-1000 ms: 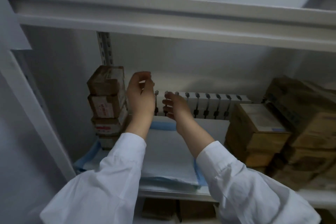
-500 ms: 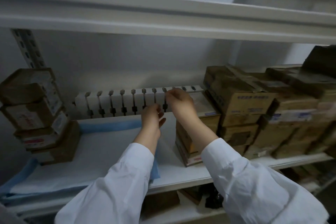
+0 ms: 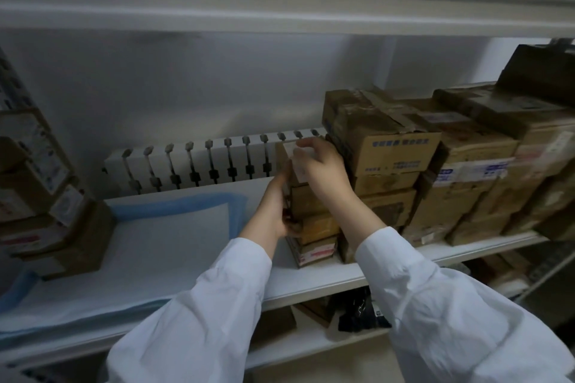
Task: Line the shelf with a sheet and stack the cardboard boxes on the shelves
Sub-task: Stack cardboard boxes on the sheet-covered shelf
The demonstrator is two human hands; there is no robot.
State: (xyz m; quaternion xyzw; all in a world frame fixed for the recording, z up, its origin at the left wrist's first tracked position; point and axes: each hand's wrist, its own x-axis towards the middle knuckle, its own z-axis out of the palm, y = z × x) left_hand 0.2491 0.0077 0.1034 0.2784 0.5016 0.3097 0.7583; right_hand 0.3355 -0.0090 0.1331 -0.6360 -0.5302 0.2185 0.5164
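A white sheet with a blue border (image 3: 161, 236) lies on the left part of the white shelf (image 3: 326, 277). One stack of small cardboard boxes (image 3: 53, 196) stands on the sheet at the far left. A second narrow stack of small boxes (image 3: 314, 224) stands mid-shelf, just right of the sheet. My left hand (image 3: 277, 211) grips the left side of this stack low down. My right hand (image 3: 320, 168) holds the top box of the same stack. More brown cardboard boxes (image 3: 435, 165) are piled along the right of the shelf.
A white rack with a row of dark pegs (image 3: 199, 165) runs along the back wall behind the sheet. An upper shelf (image 3: 280, 15) hangs close overhead. A lower shelf (image 3: 311, 336) holds dark items and more boxes. A slotted metal upright (image 3: 9, 87) stands at the far left.
The view swung right. Both hands left the left stack, crossed the peg rack, and now grip the narrow middle stack of boxes.
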